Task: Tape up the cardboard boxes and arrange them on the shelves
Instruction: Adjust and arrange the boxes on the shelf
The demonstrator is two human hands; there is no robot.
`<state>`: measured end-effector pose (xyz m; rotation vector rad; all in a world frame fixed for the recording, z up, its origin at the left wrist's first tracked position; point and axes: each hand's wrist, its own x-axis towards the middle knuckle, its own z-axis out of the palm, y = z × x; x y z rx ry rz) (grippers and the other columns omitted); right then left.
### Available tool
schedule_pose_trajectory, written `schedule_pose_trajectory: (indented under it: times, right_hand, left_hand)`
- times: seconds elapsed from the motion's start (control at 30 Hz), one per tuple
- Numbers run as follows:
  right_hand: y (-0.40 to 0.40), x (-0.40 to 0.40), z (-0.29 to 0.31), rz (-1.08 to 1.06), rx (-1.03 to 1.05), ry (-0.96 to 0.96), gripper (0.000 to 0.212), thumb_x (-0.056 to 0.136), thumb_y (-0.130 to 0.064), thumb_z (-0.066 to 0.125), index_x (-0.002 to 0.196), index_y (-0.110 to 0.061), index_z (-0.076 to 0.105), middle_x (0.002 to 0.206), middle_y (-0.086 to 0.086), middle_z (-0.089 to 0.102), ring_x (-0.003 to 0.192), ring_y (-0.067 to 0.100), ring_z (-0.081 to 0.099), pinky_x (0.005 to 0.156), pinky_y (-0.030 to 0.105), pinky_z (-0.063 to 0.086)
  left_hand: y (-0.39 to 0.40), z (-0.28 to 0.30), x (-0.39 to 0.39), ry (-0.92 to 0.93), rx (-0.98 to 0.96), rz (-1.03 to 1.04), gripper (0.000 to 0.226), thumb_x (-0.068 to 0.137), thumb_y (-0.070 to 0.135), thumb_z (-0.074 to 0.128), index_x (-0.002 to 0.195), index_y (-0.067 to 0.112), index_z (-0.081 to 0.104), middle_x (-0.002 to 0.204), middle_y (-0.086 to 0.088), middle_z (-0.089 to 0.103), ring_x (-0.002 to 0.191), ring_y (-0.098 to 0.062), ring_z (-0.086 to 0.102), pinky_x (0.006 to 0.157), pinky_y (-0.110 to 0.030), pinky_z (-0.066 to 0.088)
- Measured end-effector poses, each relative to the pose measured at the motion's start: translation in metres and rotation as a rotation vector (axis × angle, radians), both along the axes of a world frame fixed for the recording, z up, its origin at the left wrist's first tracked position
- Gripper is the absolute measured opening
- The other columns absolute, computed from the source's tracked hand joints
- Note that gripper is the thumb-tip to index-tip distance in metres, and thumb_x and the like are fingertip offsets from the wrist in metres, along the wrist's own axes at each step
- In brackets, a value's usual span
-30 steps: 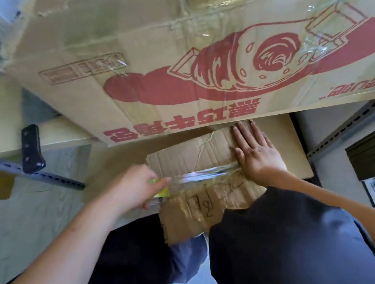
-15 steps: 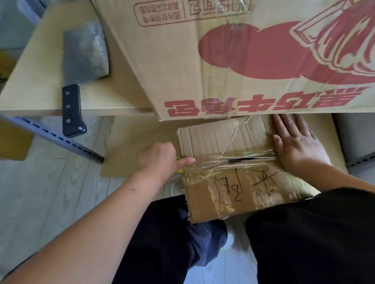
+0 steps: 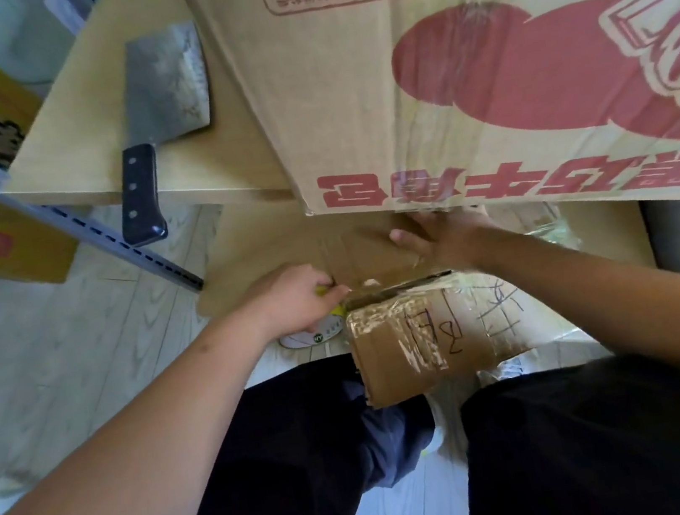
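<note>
the tape roll [image 3: 333, 315] is pinched by the left hand [image 3: 292, 304] at the small box [image 3: 426, 345] left edge; the seam runs rightward toward the right hand [image 3: 441, 237], laid flat with fingers straight.

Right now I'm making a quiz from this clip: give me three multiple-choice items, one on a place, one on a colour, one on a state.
1. Where does the cleaver lie?
A. on the wooden shelf board
B. on the floor
C. on the small box

2. What colour is the print on the large box?
A. blue
B. red
C. green

3. How is the left hand?
A. flat and open
B. out of sight
C. curled on a yellow-green thing

Answers: 1 A, its blade rests on the board. 2 B, the characters and picture are red. 3 C, its fingers pinch it beside the small box.
</note>
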<state>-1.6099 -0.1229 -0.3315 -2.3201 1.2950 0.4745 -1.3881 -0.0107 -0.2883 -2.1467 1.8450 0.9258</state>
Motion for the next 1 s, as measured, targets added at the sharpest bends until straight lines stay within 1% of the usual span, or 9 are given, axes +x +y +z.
schedule_pose_trajectory:
  times: [0.13,0.23,0.3,0.37,0.43,0.6,0.7,0.83,1.0]
  right_hand:
    - [0.011,0.005,-0.013,0.047,-0.097,0.039,0.077,0.086,-0.080,0.013,0.148,-0.035,0.018,0.145,0.006,0.041,0.131,0.032,0.038,0.108,0.054,0.022]
    - [0.016,0.011,-0.010,0.064,-0.061,0.071,0.079,0.084,-0.082,0.013,0.144,-0.032,0.024,0.147,0.004,0.035,0.134,0.032,0.030,0.110,0.056,0.018]
    - [0.030,0.018,-0.007,0.109,-0.063,-0.013,0.088,0.081,-0.084,0.007,0.142,-0.025,0.029,0.150,0.006,0.028,0.141,0.033,0.019,0.114,0.060,0.010]
    - [0.058,0.023,-0.010,0.256,-0.128,-0.150,0.095,0.084,-0.082,0.005,0.150,-0.016,0.021,0.162,0.009,0.009,0.150,0.031,-0.003,0.117,0.061,-0.001]
    - [0.082,0.024,-0.023,0.422,-0.228,-0.206,0.091,0.089,-0.077,0.007,0.157,-0.015,0.004,0.164,0.008,-0.008,0.149,0.030,-0.015,0.118,0.060,-0.002]
    - [0.072,0.028,-0.042,0.444,-0.269,-0.200,0.077,0.097,-0.065,0.014,0.157,-0.022,-0.006,0.164,0.003,-0.013,0.149,0.027,-0.018,0.120,0.056,-0.004]
    - [0.055,0.031,-0.045,0.435,-0.279,-0.202,0.071,0.098,-0.062,0.012,0.156,-0.026,-0.008,0.164,-0.001,-0.013,0.150,0.025,-0.016,0.120,0.056,-0.001]
    - [0.023,0.032,-0.045,0.373,-0.229,-0.185,0.066,0.095,-0.062,0.000,0.151,-0.036,-0.022,0.162,-0.009,-0.021,0.151,0.022,-0.007,0.120,0.054,0.008]
    - [0.016,0.031,-0.051,0.384,-0.210,-0.191,0.064,0.096,-0.062,0.001,0.146,-0.039,-0.031,0.161,-0.010,-0.021,0.151,0.024,0.000,0.120,0.050,0.009]
  left_hand:
    - [0.011,-0.005,0.003,0.159,0.153,0.041,0.042,0.097,0.049,0.050,0.089,0.012,0.068,0.053,0.004,0.064,0.043,-0.005,0.058,0.049,-0.017,0.044]
    - [0.021,-0.004,0.000,0.173,0.263,-0.023,0.040,0.097,0.048,0.049,0.079,0.015,0.063,0.054,0.002,0.065,0.048,-0.011,0.062,0.060,-0.022,0.051]
    - [0.028,-0.003,-0.005,0.139,0.325,-0.100,0.037,0.097,0.049,0.049,0.076,0.022,0.060,0.055,0.001,0.065,0.048,-0.010,0.062,0.058,-0.019,0.048]
    - [0.033,-0.004,-0.009,0.099,0.288,-0.140,0.036,0.097,0.052,0.048,0.076,0.025,0.060,0.052,0.003,0.063,0.046,-0.008,0.061,0.049,-0.016,0.041]
    - [0.037,-0.005,-0.012,0.139,0.233,-0.093,0.039,0.097,0.053,0.047,0.074,0.023,0.060,0.053,0.001,0.063,0.046,-0.009,0.061,0.046,-0.015,0.040]
    - [0.043,-0.004,-0.015,0.473,0.360,0.100,0.016,0.098,0.023,0.054,0.082,0.020,0.055,0.063,-0.001,0.062,0.049,-0.004,0.058,0.052,-0.013,0.047]
    - [0.034,-0.005,-0.010,0.546,0.301,0.062,0.023,0.091,0.009,0.062,0.075,0.023,0.054,0.053,0.011,0.060,0.045,0.002,0.055,0.049,-0.010,0.043]
    - [0.020,-0.014,-0.015,0.490,0.154,0.024,0.008,0.091,0.023,0.065,0.087,0.017,0.061,0.069,0.000,0.067,0.060,-0.011,0.061,0.060,-0.023,0.049]
    - [0.017,-0.024,-0.010,0.578,0.290,0.158,0.022,0.103,0.036,0.045,0.095,0.018,0.055,0.072,-0.002,0.062,0.066,-0.015,0.060,0.066,-0.025,0.047]
